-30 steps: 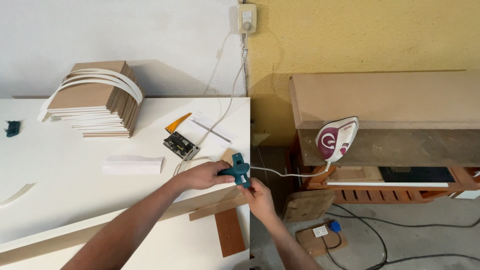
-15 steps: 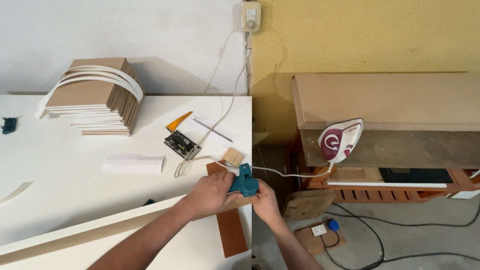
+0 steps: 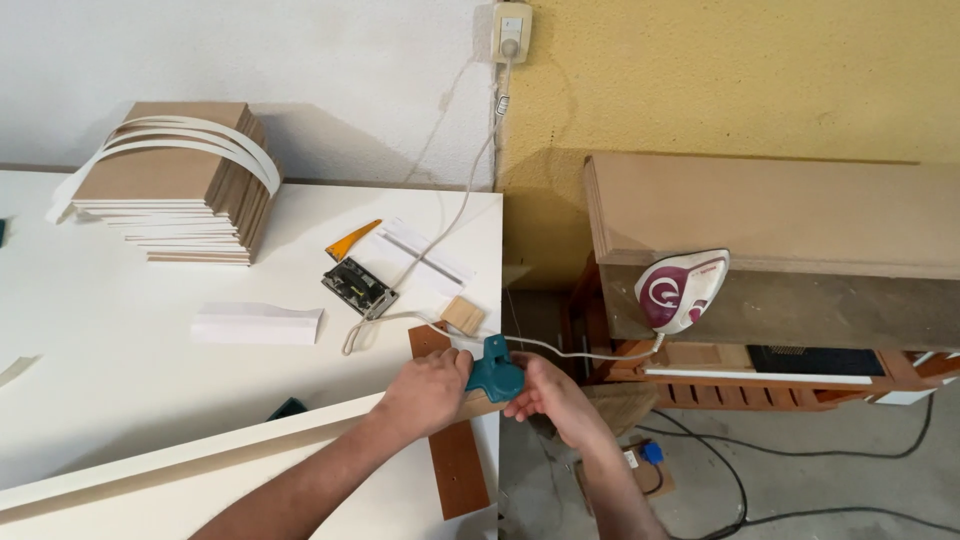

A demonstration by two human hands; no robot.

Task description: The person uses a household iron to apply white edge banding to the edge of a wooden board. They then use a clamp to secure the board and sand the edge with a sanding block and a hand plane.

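A teal hand tool [image 3: 494,368] sits on the right end of a long white board [image 3: 180,462] that lies edge-up across the white table [image 3: 120,370]. My left hand [image 3: 425,392] grips the board end and the tool's left side. My right hand [image 3: 548,396] cups the tool from the right, just past the table's edge. Under the board end lies a narrow brown strip [image 3: 456,460].
A stack of brown panels with white edge banding [image 3: 175,180] stands at the back left. A small black device [image 3: 358,286], an orange wedge [image 3: 352,240], a wooden block [image 3: 463,315] and a folded white paper [image 3: 256,324] lie nearby. A clothes iron [image 3: 680,290] stands on a shelf at the right, its cord running to a wall socket [image 3: 510,30].
Both hands with the teal tool have slid a little down and right along the board's end. The view has tilted slightly.
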